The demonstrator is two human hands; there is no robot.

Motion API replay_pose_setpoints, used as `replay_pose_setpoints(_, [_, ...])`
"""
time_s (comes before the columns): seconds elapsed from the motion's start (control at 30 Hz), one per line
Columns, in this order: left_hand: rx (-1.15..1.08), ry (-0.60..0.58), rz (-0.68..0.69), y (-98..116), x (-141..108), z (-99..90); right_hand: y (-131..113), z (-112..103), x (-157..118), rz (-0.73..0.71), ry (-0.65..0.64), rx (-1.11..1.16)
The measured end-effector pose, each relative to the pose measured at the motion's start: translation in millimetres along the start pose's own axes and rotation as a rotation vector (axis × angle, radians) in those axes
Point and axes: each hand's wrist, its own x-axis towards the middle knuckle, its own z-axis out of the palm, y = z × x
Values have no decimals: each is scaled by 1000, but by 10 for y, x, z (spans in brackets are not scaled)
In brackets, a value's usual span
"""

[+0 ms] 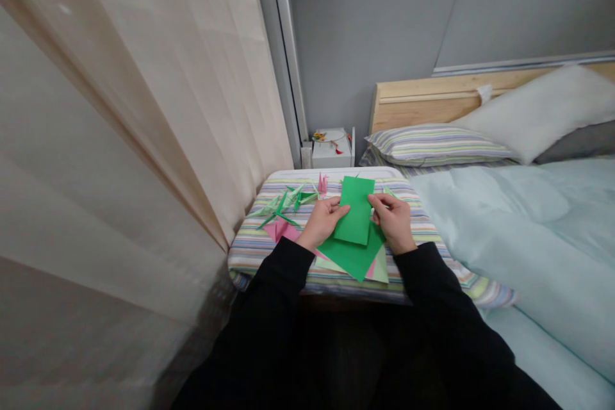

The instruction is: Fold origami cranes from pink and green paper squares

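Note:
A green sheet of paper, folded into an upright rectangle, is held up between my two hands. My left hand pinches its left edge, thumb on the front face. At the upper right edge, my right hand grips it between thumb and forefinger. Beneath it a flat green sheet lies turned cornerwise over a pale green sheet, with bits of pink paper showing. Green folded paper cranes stand to the left, along with a pink crane behind and a pink folded paper beside my left wrist.
A striped cloth covers the small table. Behind it stands a white cabinet with small colourful ornaments on top. A beige curtain hangs close on the left; a bed with a pale blue quilt adjoins on the right.

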Motion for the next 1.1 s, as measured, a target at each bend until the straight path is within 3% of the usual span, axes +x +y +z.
replay_pose_setpoints(0.17, [-37, 71, 33, -50, 35, -40, 32, 35, -10, 73, -134, 54])
replay_pose_setpoints(0.33, [-151, 113, 60, 40, -15, -28, -7, 22, -20, 154, -213, 115])
replay_pose_setpoints(0.5, [-223, -57, 93, 121, -63, 0, -102, -3, -120, 351, -547, 165])
replay_pose_setpoints(0.6, [-196, -28, 102, 100, -45, 5, -82, -11, -131, 369, -664, 154])
replay_pose_setpoints(0.67, [-196, 66, 137, 80, -27, 3, -41, -10, -92, 314, -610, 163])
replay_pose_setpoints(0.8, [-87, 206, 188, 61, -21, -8, 28, 6, -3, 184, -364, 254])
replay_pose_setpoints(0.9, [128, 245, 221, 60, -38, -23, 40, 19, -1, 143, -253, 315])
replay_pose_setpoints(1.1, [350, 249, 346, 82, -32, -37, 37, 20, -19, -23, -144, 135])
